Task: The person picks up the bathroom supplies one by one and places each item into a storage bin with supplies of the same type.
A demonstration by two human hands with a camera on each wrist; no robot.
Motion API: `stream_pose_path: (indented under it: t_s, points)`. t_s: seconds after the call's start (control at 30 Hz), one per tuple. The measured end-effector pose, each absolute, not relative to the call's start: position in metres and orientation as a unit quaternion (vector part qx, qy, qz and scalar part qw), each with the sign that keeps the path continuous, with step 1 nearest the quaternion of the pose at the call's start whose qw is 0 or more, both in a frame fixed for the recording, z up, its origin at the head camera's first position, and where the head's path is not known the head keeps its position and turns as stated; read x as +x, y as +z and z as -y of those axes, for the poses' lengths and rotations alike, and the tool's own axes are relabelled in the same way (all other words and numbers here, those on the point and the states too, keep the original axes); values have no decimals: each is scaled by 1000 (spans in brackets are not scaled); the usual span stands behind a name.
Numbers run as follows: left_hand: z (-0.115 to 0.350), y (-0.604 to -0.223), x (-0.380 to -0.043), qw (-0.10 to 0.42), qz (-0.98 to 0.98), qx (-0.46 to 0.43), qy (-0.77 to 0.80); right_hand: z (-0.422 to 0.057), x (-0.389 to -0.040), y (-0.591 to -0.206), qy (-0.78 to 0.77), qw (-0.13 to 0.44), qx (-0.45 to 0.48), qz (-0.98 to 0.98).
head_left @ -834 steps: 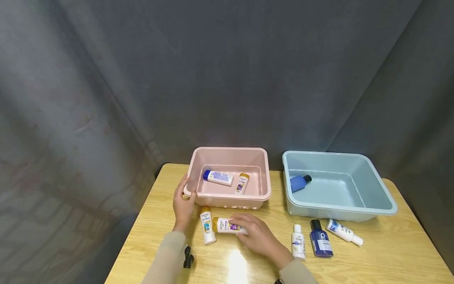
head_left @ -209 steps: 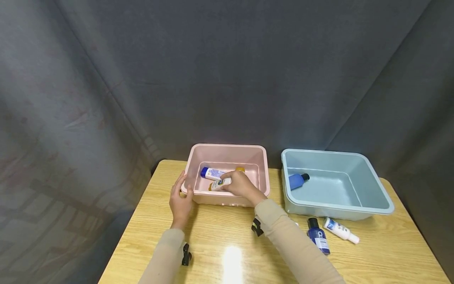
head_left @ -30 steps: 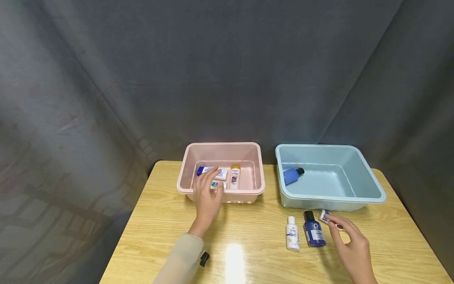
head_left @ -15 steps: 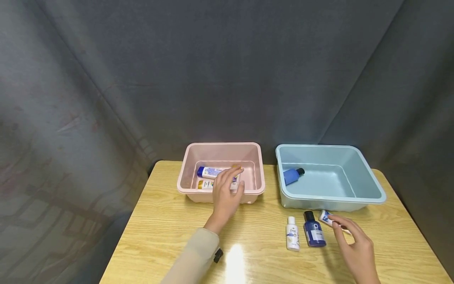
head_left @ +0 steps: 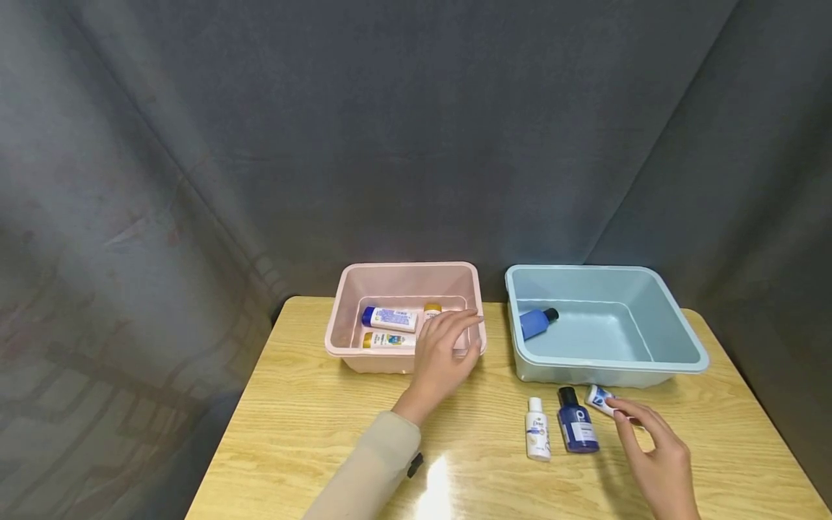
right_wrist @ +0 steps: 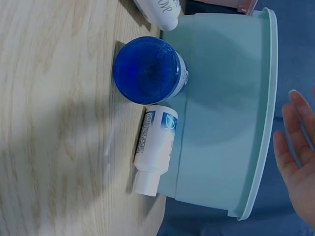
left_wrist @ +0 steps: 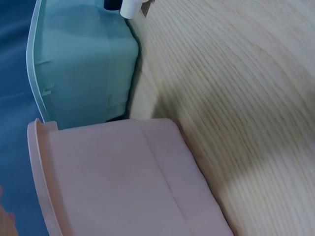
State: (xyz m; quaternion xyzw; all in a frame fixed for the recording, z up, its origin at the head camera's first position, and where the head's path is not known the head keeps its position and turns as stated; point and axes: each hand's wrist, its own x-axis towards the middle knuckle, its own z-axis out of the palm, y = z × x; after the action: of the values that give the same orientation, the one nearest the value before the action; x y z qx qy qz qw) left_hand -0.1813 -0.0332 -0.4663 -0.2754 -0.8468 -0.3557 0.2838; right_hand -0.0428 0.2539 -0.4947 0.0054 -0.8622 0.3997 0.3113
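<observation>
My left hand [head_left: 445, 354] hovers over the front right of the pink bin [head_left: 403, 363], fingers loosely bent and holding nothing. In the bin lie a white bottle with a blue cap [head_left: 393, 320], a white bottle with a yellow cap [head_left: 390, 340] and another yellow-capped bottle [head_left: 432, 309], mostly behind the hand. My right hand [head_left: 656, 451] is above a white bottle with a blue label [right_wrist: 155, 140] lying on the table; the right wrist view shows its fingers spread, apart from the bottle. Beside that bottle stand a dark blue bottle [head_left: 577, 426] and a white Dove bottle [head_left: 537, 433].
A light blue bin [head_left: 604, 375] stands right of the pink one, a small gap between them. Inside it, at the left wall, lies a blue bottle with a black cap [head_left: 536, 324]. A grey curtain [head_left: 416, 144] hangs behind the wooden table [head_left: 292, 404].
Over the last second my left hand slid right across the pink bin; my right hand barely moved. The yellow-capped bottles seen earlier on the table in front of the pink bin are gone from there.
</observation>
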Motion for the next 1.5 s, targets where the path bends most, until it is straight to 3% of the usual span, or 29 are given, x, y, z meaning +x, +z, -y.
stream_pose_path:
  t_s: [0.43,1.03,1.5]
  points:
    - [10,-466,-194,174,884,-272,-339,-254,-42,-501,397,311,-11,863]
    - [-21,-462,-212,73,922,-303,-228,-248,-43,-506,403,286,16,869]
    - [-30,-471,-221,70,929,-306,-196,-237,-44,-516,411,298,48,860]
